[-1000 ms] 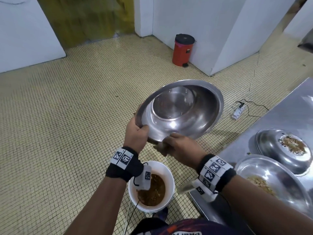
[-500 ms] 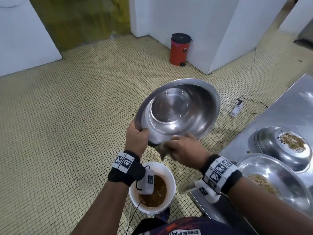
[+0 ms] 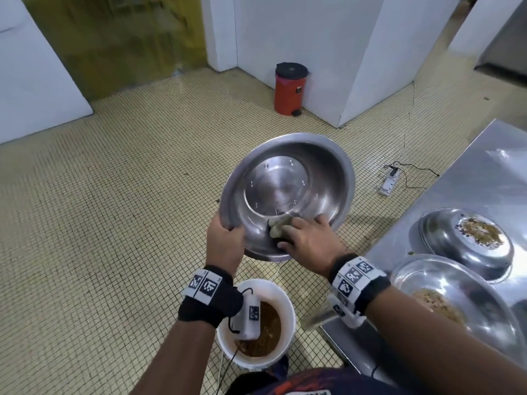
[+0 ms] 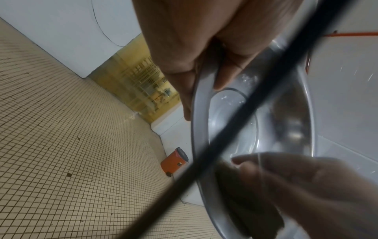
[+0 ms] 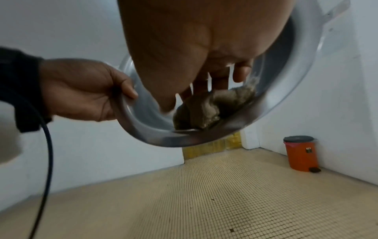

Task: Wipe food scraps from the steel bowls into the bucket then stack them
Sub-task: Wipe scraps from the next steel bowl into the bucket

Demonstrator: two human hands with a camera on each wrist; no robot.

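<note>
Left hand point(image 3: 225, 243) grips tilted bowl point(image 3: 288, 192) over bucket point(image 3: 285, 297); right hand point(image 3: 308, 240) presses rag point(image 3: 281, 226) inside, fingers flat. Bowl near clean; two bowls point(image 3: 467, 240) unscraped, none stacked.

Polished steel bowl point(image 3: 313, 178), smooth and mirror-bright inside. At its 6 o'clock, a rough, fibrous grey-brown rag point(image 3: 281, 228). Below, a smooth white plastic bucket point(image 3: 288, 302). At 3 o'clock, a brushed steel counter point(image 3: 470, 178). Matt mosaic-tile floor point(image 3: 128, 223).
</note>
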